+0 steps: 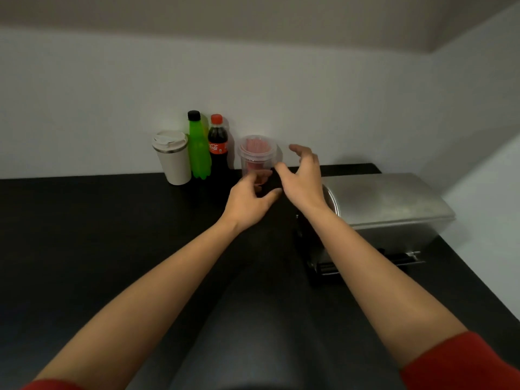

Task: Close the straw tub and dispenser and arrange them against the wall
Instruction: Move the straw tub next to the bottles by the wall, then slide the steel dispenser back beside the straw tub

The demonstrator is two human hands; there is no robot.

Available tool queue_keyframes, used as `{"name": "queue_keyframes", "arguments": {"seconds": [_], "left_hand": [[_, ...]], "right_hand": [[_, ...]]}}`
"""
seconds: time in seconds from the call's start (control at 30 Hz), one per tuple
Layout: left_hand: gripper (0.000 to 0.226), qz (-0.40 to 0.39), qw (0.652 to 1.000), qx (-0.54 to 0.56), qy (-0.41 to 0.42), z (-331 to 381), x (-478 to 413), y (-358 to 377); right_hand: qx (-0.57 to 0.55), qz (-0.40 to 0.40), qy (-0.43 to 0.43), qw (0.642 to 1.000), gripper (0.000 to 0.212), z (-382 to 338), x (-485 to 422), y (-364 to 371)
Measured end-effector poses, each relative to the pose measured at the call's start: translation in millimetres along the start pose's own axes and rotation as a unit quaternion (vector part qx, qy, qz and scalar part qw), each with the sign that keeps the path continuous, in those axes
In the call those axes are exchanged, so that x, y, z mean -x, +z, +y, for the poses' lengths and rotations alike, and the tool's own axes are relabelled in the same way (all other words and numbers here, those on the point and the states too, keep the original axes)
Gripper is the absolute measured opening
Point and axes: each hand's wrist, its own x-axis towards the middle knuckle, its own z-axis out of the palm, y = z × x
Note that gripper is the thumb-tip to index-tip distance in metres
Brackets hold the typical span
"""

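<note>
Neither hand holds anything: the left hand (pixel 249 202) is spread with its thumb pointing right and its fingers curled loosely just in front of the tub, and the right hand (pixel 302 175) is splayed wide beside it, thumb toward the tub and fingers raised. Red sleeves (pixel 461 361) show at the bottom corners, with both bare forearms reaching forward over the black countertop (pixel 98 235). To the right, under the right forearm, sits the brushed-metal box-shaped straw dispenser (pixel 388 204), its domed lid down and a dark slot at its front end; it lies near the right-hand wall. Farther on, the clear round plastic tub of red straws (pixel 257 153) stands upright between the two hands; whether a lid is fully seated on its rim is hard to tell. At the back, against the white wall (pixel 281 80), stand a dark cola bottle with a red cap (pixel 218 147), a green plastic bottle with a black cap (pixel 198 147) and a cream lidded travel cup (pixel 173 157), in a row left of the tub
</note>
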Motion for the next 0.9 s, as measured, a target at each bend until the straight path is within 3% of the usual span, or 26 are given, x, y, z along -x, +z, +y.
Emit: {"name": "queue_keyframes", "arguments": {"seconds": [0.37, 0.7, 0.9], "left_hand": [[0.074, -0.070, 0.997, 0.032, 0.008, 29, 67, 27], [0.098, -0.105, 0.993, 0.011, -0.043, 29, 111, 68], [0.110, -0.091, 0.993, 0.017, -0.079, 33, 116, 102]], "right_hand": [[0.073, 0.062, -0.080, 0.992, 0.040, 1, 71, -87], [0.057, 0.152, 0.031, 0.986, 0.047, 52, 129, -159], [0.057, 0.157, 0.096, 0.981, 0.062, 98, 129, -202]]}}
